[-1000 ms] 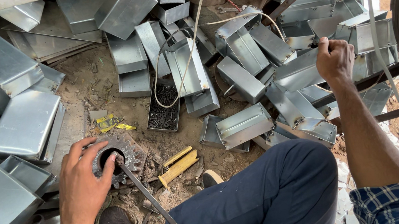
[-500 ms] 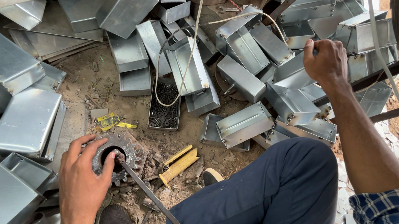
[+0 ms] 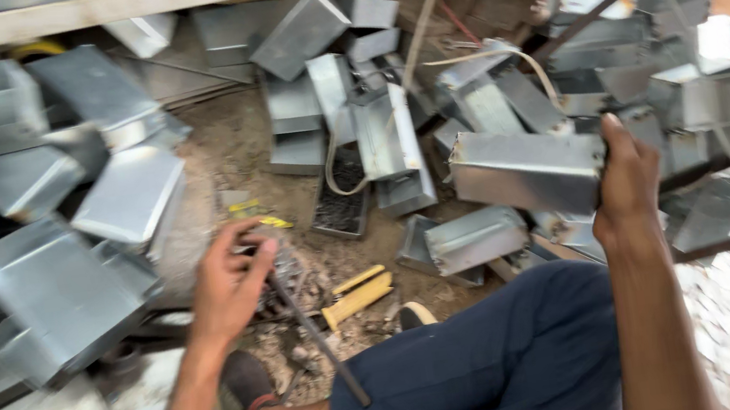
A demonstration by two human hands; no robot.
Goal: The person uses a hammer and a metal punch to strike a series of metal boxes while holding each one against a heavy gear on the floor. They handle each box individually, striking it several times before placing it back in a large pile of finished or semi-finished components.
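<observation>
One metal box (image 3: 527,170), right hand (image 3: 629,187)

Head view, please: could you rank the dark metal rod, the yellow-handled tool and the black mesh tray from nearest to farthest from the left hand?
1. Dark metal rod: just beside the left hand, running down-right.
2. Yellow-handled tool: on the dirt, right of the hand.
3. Black mesh tray: farther up-right, among grey sheet-metal boxes.

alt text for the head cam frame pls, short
The person's right hand lifts a grey sheet-metal box off a heap of similar boxes, while the left hand rests on a round metal tool on the dirt floor. Yellow-handled tools lie between, above blue-trousered legs.
</observation>
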